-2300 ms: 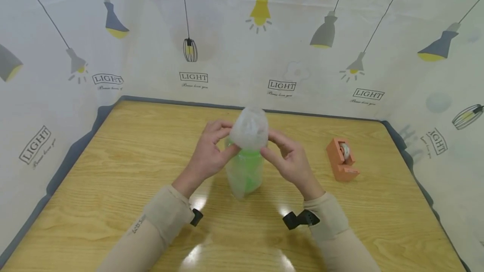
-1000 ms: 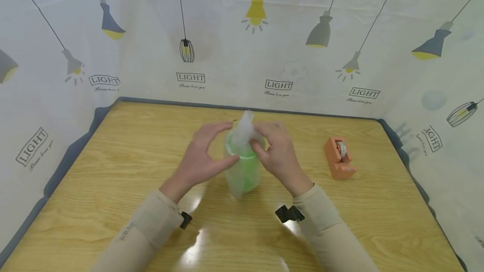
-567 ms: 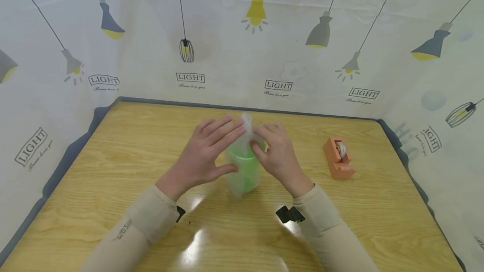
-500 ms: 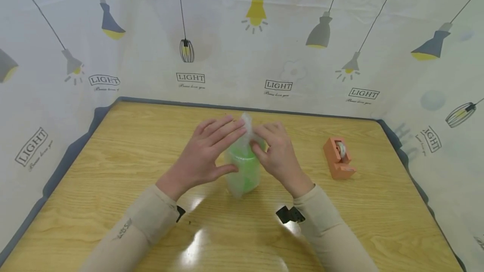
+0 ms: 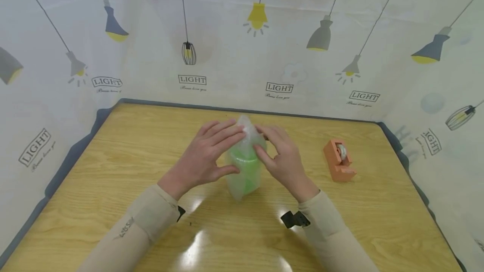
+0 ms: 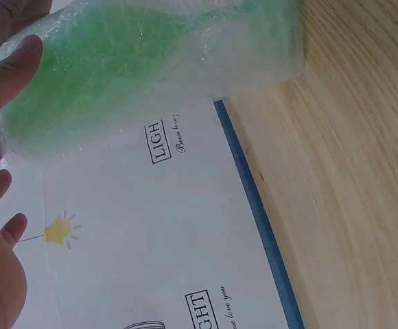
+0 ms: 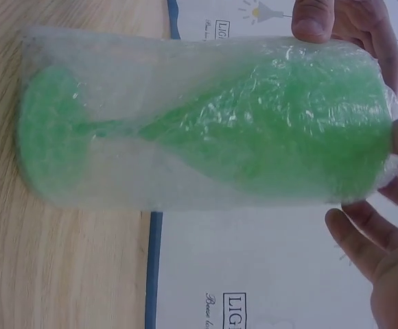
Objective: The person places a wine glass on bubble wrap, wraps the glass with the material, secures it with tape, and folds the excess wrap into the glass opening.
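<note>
A green stemmed goblet (image 7: 254,123), wrapped in clear bubble wrap (image 7: 137,185), stands upright on the wooden table in the head view. Its foot, stem and bowl show through the wrap in the right wrist view. The wrap rises to a loose peak above the rim. My left hand (image 5: 206,152) rests with straight fingers on the left of that peak, its thumb against the goblet's side. On the opposite side, my right hand (image 5: 281,158) holds the wrap's upper edge between thumb and fingers. Some right fingertips are hidden behind the wrap.
An orange tape dispenser (image 5: 338,160) with a roll of tape stands at the table's right. The wooden table (image 5: 151,137) meets a lamp-printed backdrop (image 5: 227,32) at its back and sides.
My left hand has moved from beside the goblet onto the wrap's peak. The right thumb and index finger have spread apart after gathering the wrap tightly, and the peak looks wider.
</note>
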`<act>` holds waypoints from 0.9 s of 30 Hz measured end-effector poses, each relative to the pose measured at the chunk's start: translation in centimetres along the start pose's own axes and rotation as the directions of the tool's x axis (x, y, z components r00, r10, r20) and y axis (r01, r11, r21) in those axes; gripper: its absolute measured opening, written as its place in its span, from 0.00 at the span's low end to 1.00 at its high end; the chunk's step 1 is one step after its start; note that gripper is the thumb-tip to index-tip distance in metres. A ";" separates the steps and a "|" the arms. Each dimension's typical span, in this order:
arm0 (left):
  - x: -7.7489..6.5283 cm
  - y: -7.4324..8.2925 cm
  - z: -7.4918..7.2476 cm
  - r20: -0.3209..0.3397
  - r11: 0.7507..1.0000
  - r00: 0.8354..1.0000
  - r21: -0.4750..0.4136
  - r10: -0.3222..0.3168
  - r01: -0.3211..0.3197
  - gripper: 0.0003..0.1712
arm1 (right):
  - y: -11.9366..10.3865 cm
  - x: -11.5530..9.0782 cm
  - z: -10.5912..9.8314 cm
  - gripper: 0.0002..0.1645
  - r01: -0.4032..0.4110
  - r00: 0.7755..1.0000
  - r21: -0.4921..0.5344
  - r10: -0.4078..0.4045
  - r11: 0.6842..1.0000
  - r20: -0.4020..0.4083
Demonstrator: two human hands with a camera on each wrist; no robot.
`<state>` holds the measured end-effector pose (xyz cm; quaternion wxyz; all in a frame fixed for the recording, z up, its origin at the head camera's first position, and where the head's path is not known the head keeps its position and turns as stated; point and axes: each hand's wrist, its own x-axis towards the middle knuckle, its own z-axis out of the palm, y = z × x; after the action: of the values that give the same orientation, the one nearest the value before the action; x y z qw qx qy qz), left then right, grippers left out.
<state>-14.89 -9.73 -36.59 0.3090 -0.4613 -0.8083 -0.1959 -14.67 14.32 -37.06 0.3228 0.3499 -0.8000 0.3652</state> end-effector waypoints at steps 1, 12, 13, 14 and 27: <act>0.0 0.0 0.1 -0.004 1.000 1.000 -0.001 0.001 -0.001 0.53 | 0.1 -0.2 -0.1 0.24 0.013 1.000 0.012 -0.013 1.000 -0.002; -0.5 -0.1 0.4 -0.006 0.998 1.000 -0.062 0.010 -0.010 0.50 | 0.6 -1.0 -1.3 0.41 0.098 0.985 0.089 -0.109 0.991 0.134; -0.6 -0.1 0.4 -0.004 0.998 1.000 -0.064 0.012 -0.013 0.50 | 0.6 -1.0 -1.4 0.42 0.100 0.983 0.087 -0.112 0.991 0.145; -0.6 -0.1 0.4 -0.004 0.998 1.000 -0.065 0.017 -0.017 0.49 | 0.6 -1.0 -1.4 0.42 0.105 0.981 0.085 -0.117 0.991 0.153; -0.9 0.3 0.7 0.035 0.998 0.998 -0.046 0.045 -0.043 0.42 | 0.6 -1.1 -1.4 0.37 0.150 0.971 0.057 -0.158 0.987 0.181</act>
<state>-14.47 -9.71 -37.76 0.2883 -0.4893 -0.7987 -0.1988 -14.14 16.11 -37.33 0.2670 0.4503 -0.7890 0.3217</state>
